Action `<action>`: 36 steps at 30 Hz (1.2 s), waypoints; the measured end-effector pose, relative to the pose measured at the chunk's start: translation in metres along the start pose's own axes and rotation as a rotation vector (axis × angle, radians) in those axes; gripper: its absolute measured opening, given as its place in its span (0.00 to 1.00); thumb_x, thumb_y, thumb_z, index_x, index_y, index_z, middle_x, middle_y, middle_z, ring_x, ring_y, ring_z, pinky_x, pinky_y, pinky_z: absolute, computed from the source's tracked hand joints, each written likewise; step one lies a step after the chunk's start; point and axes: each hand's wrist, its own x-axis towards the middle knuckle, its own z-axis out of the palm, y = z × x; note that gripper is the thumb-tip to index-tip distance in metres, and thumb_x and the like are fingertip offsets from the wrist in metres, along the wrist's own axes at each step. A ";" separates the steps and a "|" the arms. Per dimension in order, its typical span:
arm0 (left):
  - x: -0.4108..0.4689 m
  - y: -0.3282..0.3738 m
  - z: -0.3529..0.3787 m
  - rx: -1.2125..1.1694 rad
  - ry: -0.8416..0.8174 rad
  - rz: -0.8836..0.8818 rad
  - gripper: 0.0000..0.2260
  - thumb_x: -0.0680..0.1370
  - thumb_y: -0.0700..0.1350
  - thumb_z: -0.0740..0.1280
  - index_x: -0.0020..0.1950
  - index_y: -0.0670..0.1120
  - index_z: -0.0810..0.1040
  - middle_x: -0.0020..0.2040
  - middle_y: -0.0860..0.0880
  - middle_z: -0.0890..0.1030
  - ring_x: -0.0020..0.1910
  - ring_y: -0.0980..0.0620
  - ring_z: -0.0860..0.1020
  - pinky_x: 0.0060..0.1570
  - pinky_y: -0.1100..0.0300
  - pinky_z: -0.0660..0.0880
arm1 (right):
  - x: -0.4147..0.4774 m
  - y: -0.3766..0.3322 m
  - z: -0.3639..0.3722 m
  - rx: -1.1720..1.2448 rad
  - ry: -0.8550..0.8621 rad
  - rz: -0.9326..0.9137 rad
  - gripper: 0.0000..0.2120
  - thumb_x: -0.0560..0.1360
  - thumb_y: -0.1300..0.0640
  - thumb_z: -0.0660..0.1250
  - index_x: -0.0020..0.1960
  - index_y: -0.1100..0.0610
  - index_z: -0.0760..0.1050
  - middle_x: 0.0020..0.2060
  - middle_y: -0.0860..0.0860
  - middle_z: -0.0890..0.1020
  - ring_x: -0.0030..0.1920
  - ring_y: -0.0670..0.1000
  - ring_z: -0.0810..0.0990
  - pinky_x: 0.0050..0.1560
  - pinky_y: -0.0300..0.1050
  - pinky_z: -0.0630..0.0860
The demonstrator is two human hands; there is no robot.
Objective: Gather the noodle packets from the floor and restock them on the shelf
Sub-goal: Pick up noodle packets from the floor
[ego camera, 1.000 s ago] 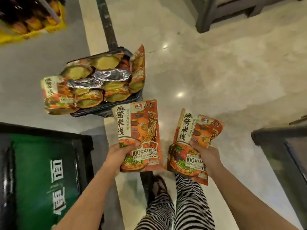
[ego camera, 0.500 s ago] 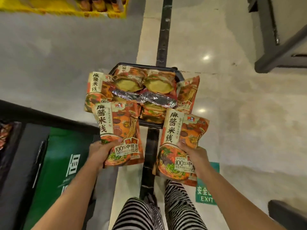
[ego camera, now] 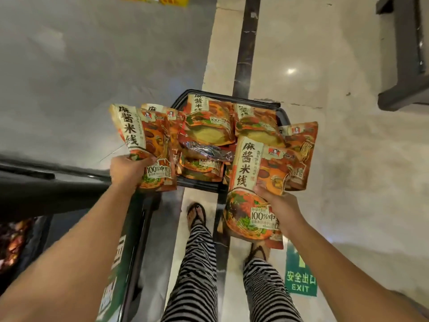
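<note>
Packet (ego camera: 141,135) in left hand (ego camera: 127,170); packet (ego camera: 253,173) in right hand (ego camera: 281,210).

Basket (ego camera: 255,102) mostly under noodle packets (ego camera: 209,129).

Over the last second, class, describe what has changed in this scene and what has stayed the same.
The person has turned toward the basket: once up at the left, it now sits straight ahead and closer, the left packet and right packet overlapping its near corners. A green exit sign has come into view. Nothing taken or let go: left hand and right hand keep their grip.
</note>
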 end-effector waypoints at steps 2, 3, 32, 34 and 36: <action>0.025 0.009 0.006 -0.002 -0.028 0.020 0.22 0.67 0.48 0.81 0.56 0.42 0.81 0.50 0.47 0.83 0.43 0.48 0.82 0.39 0.59 0.78 | 0.006 -0.001 0.016 0.004 0.031 0.016 0.20 0.63 0.54 0.82 0.53 0.57 0.83 0.46 0.54 0.87 0.45 0.57 0.86 0.53 0.57 0.81; 0.035 0.012 0.010 0.012 -0.047 0.032 0.22 0.68 0.48 0.80 0.57 0.41 0.81 0.49 0.48 0.82 0.43 0.49 0.81 0.37 0.61 0.76 | 0.008 -0.001 0.023 0.006 0.041 0.025 0.19 0.63 0.54 0.81 0.52 0.57 0.83 0.45 0.54 0.87 0.45 0.57 0.86 0.52 0.56 0.81; 0.021 0.095 0.103 0.153 0.067 0.286 0.53 0.64 0.83 0.51 0.75 0.45 0.63 0.69 0.41 0.74 0.67 0.39 0.73 0.65 0.39 0.71 | 0.027 -0.100 -0.083 0.004 0.283 0.025 0.14 0.66 0.55 0.80 0.48 0.57 0.81 0.40 0.54 0.85 0.36 0.52 0.85 0.44 0.46 0.81; 0.016 0.097 0.116 0.153 0.082 0.306 0.53 0.64 0.83 0.52 0.76 0.47 0.62 0.70 0.43 0.73 0.68 0.40 0.72 0.64 0.40 0.73 | 0.053 -0.106 -0.094 -0.018 0.301 0.037 0.15 0.65 0.56 0.80 0.48 0.57 0.80 0.42 0.55 0.85 0.38 0.53 0.85 0.44 0.47 0.81; 0.001 0.102 0.127 0.187 0.120 0.341 0.46 0.70 0.78 0.56 0.76 0.46 0.62 0.72 0.43 0.72 0.71 0.41 0.70 0.67 0.41 0.70 | 0.080 -0.111 -0.104 -0.044 0.327 0.045 0.14 0.64 0.56 0.81 0.44 0.56 0.79 0.44 0.56 0.85 0.40 0.54 0.85 0.47 0.50 0.82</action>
